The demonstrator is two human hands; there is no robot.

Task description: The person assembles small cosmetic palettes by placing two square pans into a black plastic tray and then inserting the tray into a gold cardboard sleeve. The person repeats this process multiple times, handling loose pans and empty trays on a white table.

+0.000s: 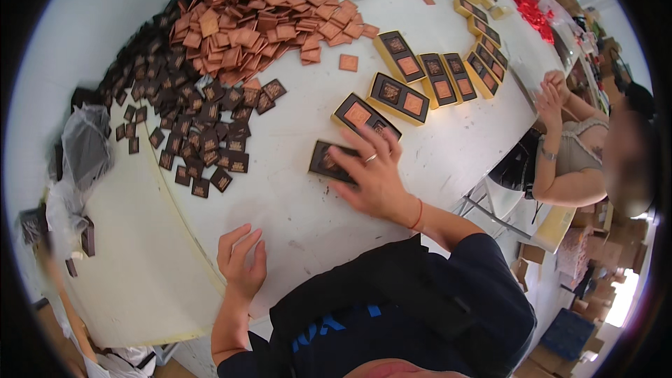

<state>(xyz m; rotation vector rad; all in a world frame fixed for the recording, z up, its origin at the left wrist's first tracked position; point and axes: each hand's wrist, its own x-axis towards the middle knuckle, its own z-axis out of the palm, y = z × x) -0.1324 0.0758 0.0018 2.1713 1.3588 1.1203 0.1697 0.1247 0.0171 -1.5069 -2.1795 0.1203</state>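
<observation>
My right hand (379, 176) reaches over the nearest small box (323, 159), fingers spread and touching it, the thumb by its near edge. This box has a gold edge and a dark square in its left part; its right part lies hidden under the hand. Just beyond, my fingertips overlap another gold-edged box (348, 110), which holds a copper-coloured square (358, 113) and a dark one. My left hand (242, 260) hovers above or rests at the table's near side, fingers loosely apart, with nothing in it.
A large heap of copper squares (259, 24) and a heap of dark squares (199, 119) cover the far left of the white table (280, 203). Several filled boxes (406, 98) curve away rightward. Another person (574, 147) sits at right near red wrappings (526, 10). Clear plastic (85, 147) lies left.
</observation>
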